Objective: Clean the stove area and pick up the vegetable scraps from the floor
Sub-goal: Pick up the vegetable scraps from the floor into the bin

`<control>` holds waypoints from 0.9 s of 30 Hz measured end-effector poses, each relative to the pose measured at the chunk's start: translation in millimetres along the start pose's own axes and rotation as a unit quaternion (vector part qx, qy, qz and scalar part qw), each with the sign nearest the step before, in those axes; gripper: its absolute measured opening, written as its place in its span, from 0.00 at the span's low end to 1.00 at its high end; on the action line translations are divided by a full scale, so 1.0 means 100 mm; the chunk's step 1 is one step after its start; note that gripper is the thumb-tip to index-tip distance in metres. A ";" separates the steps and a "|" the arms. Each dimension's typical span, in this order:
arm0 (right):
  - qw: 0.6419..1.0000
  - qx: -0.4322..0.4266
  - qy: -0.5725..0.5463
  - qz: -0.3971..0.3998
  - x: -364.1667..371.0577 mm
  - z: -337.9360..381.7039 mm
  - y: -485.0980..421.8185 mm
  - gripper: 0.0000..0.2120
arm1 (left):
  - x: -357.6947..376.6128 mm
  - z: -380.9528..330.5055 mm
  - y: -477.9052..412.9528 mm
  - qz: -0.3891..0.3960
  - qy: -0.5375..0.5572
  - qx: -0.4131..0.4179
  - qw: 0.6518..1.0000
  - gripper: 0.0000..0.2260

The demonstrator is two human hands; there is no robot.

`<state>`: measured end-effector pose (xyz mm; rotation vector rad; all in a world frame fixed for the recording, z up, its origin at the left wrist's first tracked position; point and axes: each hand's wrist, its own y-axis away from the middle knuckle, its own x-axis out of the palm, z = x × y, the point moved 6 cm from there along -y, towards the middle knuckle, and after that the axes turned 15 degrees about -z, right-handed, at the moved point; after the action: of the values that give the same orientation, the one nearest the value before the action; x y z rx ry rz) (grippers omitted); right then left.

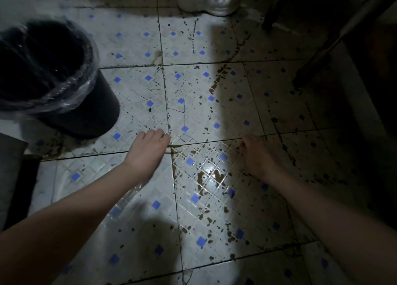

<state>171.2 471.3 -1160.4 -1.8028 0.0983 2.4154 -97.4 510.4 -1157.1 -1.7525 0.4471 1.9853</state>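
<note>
A: What's biggest in view?

B: The floor, white tile w/ small blue squares, cracked in places, speckled dark all over. A bright patch runs down the middle; the right side is in shadow.

A: Next?

B: Black bin at 10 o'clock, clear plastic liner bunched over its rim, open mouth dark inside. It stands on the floor, near my left hand but apart from it. Dark furniture legs at 2 o'clock. A pale shoe at 12, at the top edge.

A: Your hands?

B: Both arms bare, reaching fwd and down. Left hand is approx at centre, palm down, fingers curled w/ tips pressed at the tile seam, touching a thin dark-green scrap that lies along the grout line. Can't tell if I've actually pinched it or am just touching it. Right hand is at 3 o'clock from the left, in shadow, fingers bunched loosely w/ tips down at the floor; too dark to tell if anything's in them.

A: Smaller stuff?

B: Brown wet stain at 6 o'clock from the scrap, between my forearms, glossy. More brown flecks trail below it and up toward 1 o'clock.
</note>
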 end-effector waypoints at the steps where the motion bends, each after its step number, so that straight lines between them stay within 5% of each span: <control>1: 1.000 -0.002 -0.001 -0.008 -0.03 0.04 -0.02 0.09 | -0.03 0.03 0.01 -0.002 -0.007 -0.001 1.000 0.25; 6: 0.998 -0.002 -0.034 -0.053 -0.20 0.29 -0.16 0.09 | -0.24 0.18 0.02 -0.040 -0.018 -0.015 0.999 0.16; 23: 0.973 -0.179 -0.048 -0.138 -0.64 1.83 -0.66 0.08 | -1.11 1.06 0.15 -0.138 -0.067 -0.095 0.984 0.14; 27: 0.965 -0.208 -0.050 -0.149 -0.65 2.20 -0.80 0.08 | -1.40 1.23 0.20 -0.207 -0.053 -0.128 0.968 0.07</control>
<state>-8.3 574.4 -1033.6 -1.6796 -0.6874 2.4219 -199.1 541.1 -1003.0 -1.7035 -0.2095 1.8758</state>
